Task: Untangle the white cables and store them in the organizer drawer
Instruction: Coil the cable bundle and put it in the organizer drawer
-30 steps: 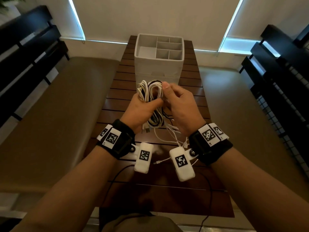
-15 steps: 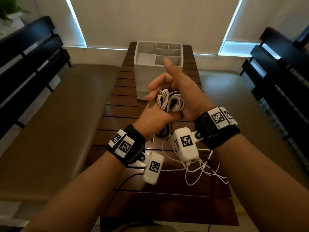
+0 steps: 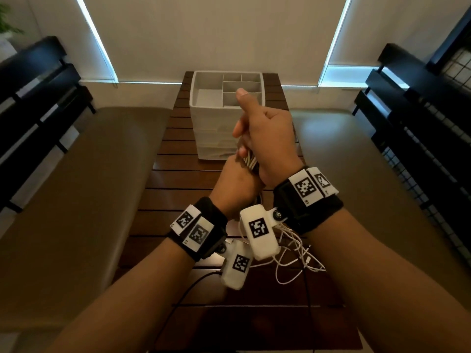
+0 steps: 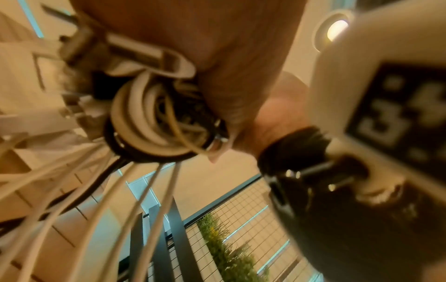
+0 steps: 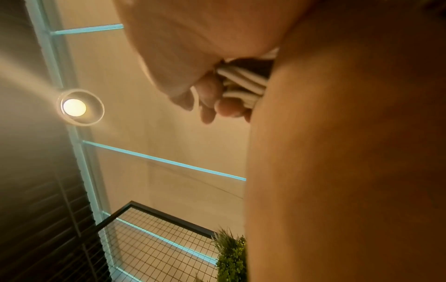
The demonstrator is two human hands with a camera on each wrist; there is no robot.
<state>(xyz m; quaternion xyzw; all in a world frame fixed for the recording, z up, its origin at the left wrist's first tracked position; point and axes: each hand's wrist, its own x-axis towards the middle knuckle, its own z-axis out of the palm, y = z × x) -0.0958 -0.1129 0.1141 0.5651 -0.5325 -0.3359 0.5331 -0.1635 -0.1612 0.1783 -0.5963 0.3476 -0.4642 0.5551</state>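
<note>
Gripping the bundle of white cables (image 3: pixel 251 161) at centre frame, the left hand (image 3: pixel 235 186) clutches it from below while the right hand (image 3: pixel 265 138) curls round its top, thumb raised. Loose ends (image 3: pixel 297 253) trail over the bench (image 3: pixel 173 179) at lower centre; pulling hard could tighten knots or snag plugs. The organizer (image 3: pixel 204 126) stands beyond, upper centre, drawers seemingly closed.

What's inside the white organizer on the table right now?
The organizer shows bare compartments on top, no cables visible. The right hand covers its near right corner, so that part cannot be checked.
</note>
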